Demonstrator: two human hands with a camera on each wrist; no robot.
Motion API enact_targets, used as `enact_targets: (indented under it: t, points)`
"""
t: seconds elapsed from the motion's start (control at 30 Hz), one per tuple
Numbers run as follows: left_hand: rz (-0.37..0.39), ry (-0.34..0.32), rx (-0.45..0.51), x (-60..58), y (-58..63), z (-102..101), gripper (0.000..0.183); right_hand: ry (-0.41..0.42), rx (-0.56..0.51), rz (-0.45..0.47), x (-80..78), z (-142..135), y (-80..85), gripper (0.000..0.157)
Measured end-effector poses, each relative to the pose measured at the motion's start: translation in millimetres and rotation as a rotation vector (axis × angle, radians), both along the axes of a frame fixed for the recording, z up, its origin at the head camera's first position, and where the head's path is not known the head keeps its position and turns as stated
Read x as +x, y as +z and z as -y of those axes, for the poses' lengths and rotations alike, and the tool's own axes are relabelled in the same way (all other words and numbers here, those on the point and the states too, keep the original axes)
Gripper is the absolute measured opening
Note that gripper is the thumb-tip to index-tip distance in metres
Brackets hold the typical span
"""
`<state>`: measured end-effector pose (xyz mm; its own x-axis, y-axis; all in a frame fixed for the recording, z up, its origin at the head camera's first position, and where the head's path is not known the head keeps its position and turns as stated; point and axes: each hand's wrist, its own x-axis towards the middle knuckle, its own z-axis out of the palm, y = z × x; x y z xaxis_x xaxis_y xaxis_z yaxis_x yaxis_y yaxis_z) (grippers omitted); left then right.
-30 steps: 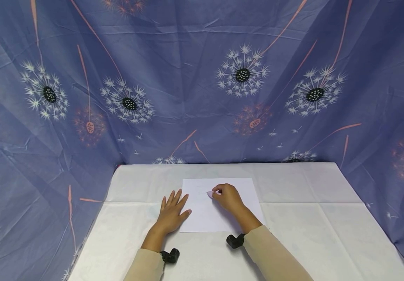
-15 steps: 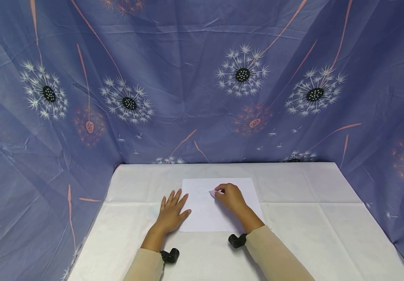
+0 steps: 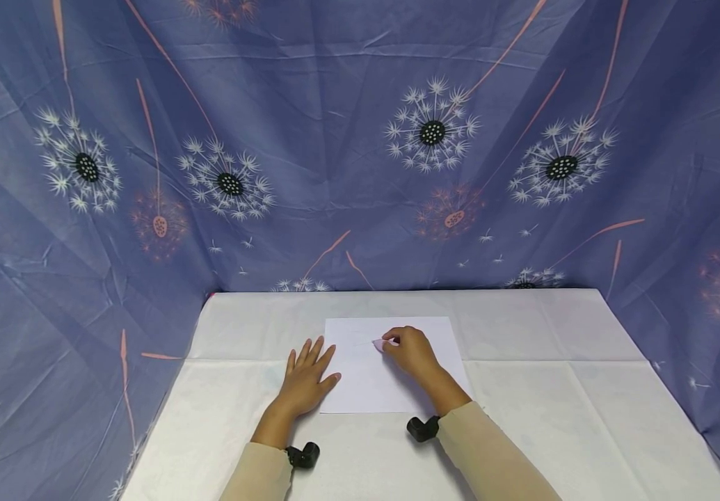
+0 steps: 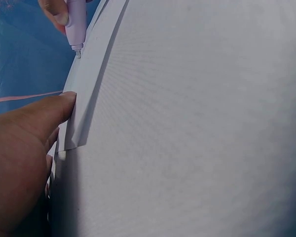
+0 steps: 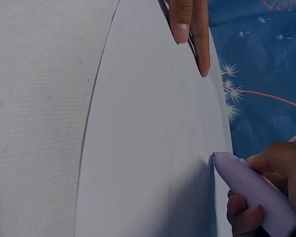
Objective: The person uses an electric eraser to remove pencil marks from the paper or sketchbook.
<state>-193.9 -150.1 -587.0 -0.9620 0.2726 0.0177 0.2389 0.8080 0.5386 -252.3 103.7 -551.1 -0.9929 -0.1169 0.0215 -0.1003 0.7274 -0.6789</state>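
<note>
My right hand [image 3: 412,351] pinches a thick lilac pen [image 3: 380,344] between thumb and fingers. Its small narrow tip meets a white sheet of paper [image 3: 360,390] left of the sheet's middle. In the left wrist view the lilac pen [image 4: 76,22] shows a stepped, greyish tip. Faint thin lines and tiny dark flecks lie on the paper [image 5: 133,123] in the right wrist view. My left hand [image 3: 305,383] rests with fingers spread at the paper's left edge, its thumb [image 4: 66,101] on the sheet. The palm sides of both hands are hidden.
A white cloth [image 3: 535,410] with fold creases covers the table. Behind and beside it hangs a blue curtain [image 3: 334,153] printed with dandelions. Black wrist cameras [image 3: 422,429] sit by both beige sleeves [image 3: 491,456].
Over the first half second my right hand slid slightly right across the paper with the pen. Since then it has hardly moved. The left hand and the sheet stay in place.
</note>
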Motion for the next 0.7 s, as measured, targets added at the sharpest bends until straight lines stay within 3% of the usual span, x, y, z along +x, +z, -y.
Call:
enact_targets:
  t: [0.7]
  points:
    - [0.003, -0.008, -0.013, -0.2, -0.1, 0.6, 0.063, -0.012, 0.013, -0.002, 0.1, 0.9, 1.1, 0.014]
